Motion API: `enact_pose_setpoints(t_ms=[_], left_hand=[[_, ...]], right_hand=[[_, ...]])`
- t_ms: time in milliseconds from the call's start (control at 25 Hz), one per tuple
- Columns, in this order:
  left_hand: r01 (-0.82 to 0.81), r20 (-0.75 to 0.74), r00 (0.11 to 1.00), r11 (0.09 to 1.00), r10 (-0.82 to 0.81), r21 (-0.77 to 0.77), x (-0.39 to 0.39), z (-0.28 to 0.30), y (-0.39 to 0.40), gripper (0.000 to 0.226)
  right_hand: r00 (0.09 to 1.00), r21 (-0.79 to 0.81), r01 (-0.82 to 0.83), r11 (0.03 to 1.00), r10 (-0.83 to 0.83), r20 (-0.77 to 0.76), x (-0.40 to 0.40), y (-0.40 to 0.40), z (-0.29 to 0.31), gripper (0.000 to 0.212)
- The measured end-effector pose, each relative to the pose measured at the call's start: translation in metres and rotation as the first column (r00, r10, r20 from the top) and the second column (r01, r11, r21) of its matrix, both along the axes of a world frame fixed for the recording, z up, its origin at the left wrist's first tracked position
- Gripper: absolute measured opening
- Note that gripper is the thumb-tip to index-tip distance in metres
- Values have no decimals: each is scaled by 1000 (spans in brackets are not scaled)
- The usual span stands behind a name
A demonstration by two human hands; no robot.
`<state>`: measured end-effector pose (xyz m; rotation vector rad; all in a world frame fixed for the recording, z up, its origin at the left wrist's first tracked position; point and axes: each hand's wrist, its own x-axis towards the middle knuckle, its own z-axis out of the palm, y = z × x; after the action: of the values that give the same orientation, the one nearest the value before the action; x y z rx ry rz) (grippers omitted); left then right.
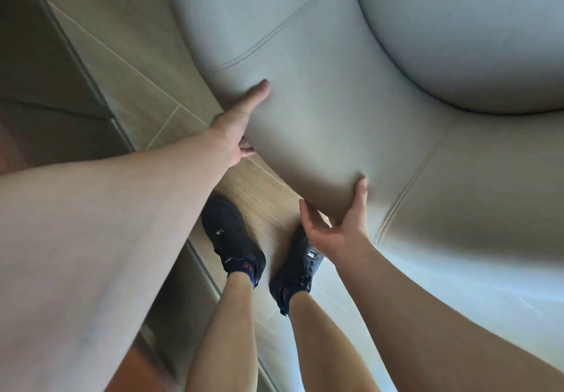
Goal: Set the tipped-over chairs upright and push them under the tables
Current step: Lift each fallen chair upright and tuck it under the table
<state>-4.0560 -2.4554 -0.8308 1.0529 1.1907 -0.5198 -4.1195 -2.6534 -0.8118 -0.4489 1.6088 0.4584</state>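
Observation:
A pale grey upholstered chair (320,92) with stitched seams fills the upper right of the head view, seen very close. Its curved backrest edge faces me and a round seat cushion (457,40) bulges behind it. My left hand (241,120) grips the left part of the backrest edge, thumb on the inner face and fingers behind. My right hand (338,220) holds the lower edge of the backrest, thumb on top and fingers curled beneath. The chair's legs are hidden.
Beige floor tiles (122,65) run to the left of the chair. My two feet in black shoes (232,236) stand just below the chair's edge. A dark strip with a metal rail (76,56) runs along the far left.

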Motion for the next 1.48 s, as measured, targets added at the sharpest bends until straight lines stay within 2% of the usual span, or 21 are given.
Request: enact_pose_setpoints(t_ms=[120,320,480,720,960,1160,1320,1400,1480], left_hand=[[50,-27,998,999,-50,-3,21,38,-1,91],[61,-59,997,998,-59,31,44,78,-11,94],[73,-58,996,996,-70,55,68,111,-21,86],[67,-83,995,992,-58,107,96,142,-35,80],[76,-112,992,988,-61,132,103,161,-48,76],[62,-86,995,983,-47,174,102,165,-55,95],[-50,-18,998,980,55,191,96,158,-59,105],[-97,17,995,980,95,176,95,154,-62,99],[-137,53,990,983,132,118,95,150,-65,80]], right_hand=[[1000,-35,-7,999,6,-14,20,-5,37,84],[1000,-64,2,998,-3,-25,42,-16,81,87],[998,-69,-58,996,57,-21,62,-31,106,87],[990,-68,-129,989,125,-59,91,-47,144,73],[994,-43,-96,994,94,-52,100,-58,165,75],[991,-129,-125,984,118,-62,102,-57,165,85],[987,-180,-153,972,140,-83,101,-58,163,85],[983,-178,-176,968,164,-80,99,-55,160,89],[982,-194,-189,963,179,-67,97,-54,159,94]])
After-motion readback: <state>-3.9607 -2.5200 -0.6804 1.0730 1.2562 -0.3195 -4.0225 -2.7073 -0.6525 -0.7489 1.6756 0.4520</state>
